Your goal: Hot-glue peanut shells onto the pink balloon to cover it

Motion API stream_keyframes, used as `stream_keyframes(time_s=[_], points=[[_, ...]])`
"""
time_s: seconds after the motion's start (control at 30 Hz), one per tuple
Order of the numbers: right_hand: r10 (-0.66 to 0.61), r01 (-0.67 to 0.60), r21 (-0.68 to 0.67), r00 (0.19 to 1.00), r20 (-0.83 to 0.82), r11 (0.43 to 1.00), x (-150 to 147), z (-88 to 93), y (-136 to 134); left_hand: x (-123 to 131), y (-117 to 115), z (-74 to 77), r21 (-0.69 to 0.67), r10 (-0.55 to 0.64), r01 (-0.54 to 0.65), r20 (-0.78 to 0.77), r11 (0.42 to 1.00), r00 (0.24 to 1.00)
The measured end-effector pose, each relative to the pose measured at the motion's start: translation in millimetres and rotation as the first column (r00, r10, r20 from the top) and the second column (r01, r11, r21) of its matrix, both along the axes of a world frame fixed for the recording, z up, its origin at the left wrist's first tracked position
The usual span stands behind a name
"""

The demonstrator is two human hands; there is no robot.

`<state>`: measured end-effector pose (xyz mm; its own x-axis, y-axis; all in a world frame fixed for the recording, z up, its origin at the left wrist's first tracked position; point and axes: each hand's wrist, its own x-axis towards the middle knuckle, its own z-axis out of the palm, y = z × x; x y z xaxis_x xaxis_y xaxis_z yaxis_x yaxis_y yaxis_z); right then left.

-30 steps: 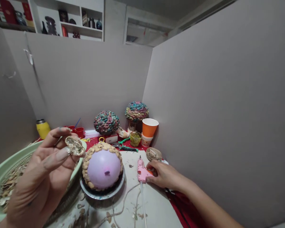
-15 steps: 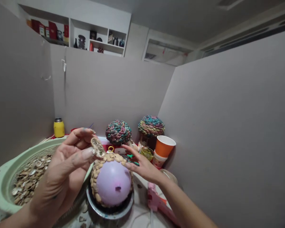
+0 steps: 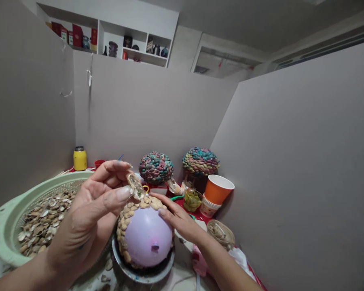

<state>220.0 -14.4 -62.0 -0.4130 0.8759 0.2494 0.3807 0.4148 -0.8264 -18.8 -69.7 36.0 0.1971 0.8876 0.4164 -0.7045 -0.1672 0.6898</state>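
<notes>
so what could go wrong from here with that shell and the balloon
1. The shell is pinched only at the fingertips of the left hand, right above the balloon; it may slip and drop.
2. The balloon sits in a shallow bowl, steadied just by the right hand resting on top; a push could roll it.
3. Hard shell edges pressed on the balloon's skin might burst it.

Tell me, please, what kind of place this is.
Probably a craft workstation inside grey partitions: a purple balloon partly covered with shells, a green basket full of shells, and two multicoloured domes behind.
</notes>
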Motion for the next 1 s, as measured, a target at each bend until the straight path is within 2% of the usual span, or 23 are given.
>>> stream_keyframes(time_s=[0.37,0.57,0.7,0.87,1.0], points=[[-0.081,0.102,0.134,0.985,-0.154,0.986,-2,-11.2,-12,3,1,-3.6,-0.063,0.009,-0.013,-0.058,0.998,0.998],[-0.109,0.181,0.275,0.960,-0.256,0.944,-9,-19.8,-16,3,1,-2.2,-0.075,0.049,-0.055,-0.077,0.996,0.996],[-0.155,0.249,0.298,0.939,-0.307,0.922,-11,-23.3,-18,5,0,-3.2,-0.068,0.051,-0.058,-0.111,0.996,0.993],[-0.179,0.292,0.338,0.928,-0.327,0.895,-11,-25.6,-17,7,4,-7.4,0.024,0.092,-0.089,-0.267,0.996,0.959],[-0.142,0.265,0.427,0.944,-0.298,0.865,-12,-25.2,-17,0,8,-15.9,0.118,0.173,-0.133,-0.460,0.984,0.871]])
